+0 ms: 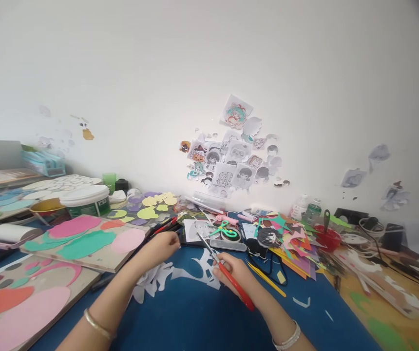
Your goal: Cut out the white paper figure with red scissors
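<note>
My right hand [235, 275] is closed around a red-handled craft knife [227, 275], its blade tip pointing up-left toward a printed paper sheet [197, 230]. My left hand [161, 247] reaches forward with the fingers curled at a bunch of red and black pens [165, 226], beside that sheet. White paper offcuts [169, 278] lie on the blue mat [195, 317] between my wrists.
Boards with pink, green and orange foam shapes [81, 241] lie at left, with a white tub [85, 200] behind. Green scissors [224, 228], a tape roll, a pile of coloured paper scraps [293, 248] and a red bowl [327, 238] sit at right. Drawings are stuck on the wall [231, 156].
</note>
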Available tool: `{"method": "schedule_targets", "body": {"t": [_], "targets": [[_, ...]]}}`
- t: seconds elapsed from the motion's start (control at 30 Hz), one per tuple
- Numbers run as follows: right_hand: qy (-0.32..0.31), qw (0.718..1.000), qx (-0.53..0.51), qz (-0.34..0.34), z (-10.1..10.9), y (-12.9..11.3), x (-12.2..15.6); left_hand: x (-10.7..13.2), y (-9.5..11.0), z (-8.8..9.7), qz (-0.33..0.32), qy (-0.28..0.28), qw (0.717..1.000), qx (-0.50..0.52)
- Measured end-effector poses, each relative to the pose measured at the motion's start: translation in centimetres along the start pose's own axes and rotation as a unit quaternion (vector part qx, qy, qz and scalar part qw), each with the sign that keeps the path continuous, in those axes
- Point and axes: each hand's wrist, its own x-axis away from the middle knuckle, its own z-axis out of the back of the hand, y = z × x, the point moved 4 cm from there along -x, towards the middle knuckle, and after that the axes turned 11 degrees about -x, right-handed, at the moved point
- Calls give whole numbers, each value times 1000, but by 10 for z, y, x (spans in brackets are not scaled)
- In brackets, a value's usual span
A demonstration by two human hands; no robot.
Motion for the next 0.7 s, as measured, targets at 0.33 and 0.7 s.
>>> {"method": "schedule_targets", "body": {"t": [0.33, 0.7], "targets": [[-12, 999, 28, -8, 1, -1, 1, 11, -34, 6, 78, -75, 984, -138], [3, 999, 49, -20, 3, 0, -1, 6, -28, 9, 74, -52, 976, -199]]}}
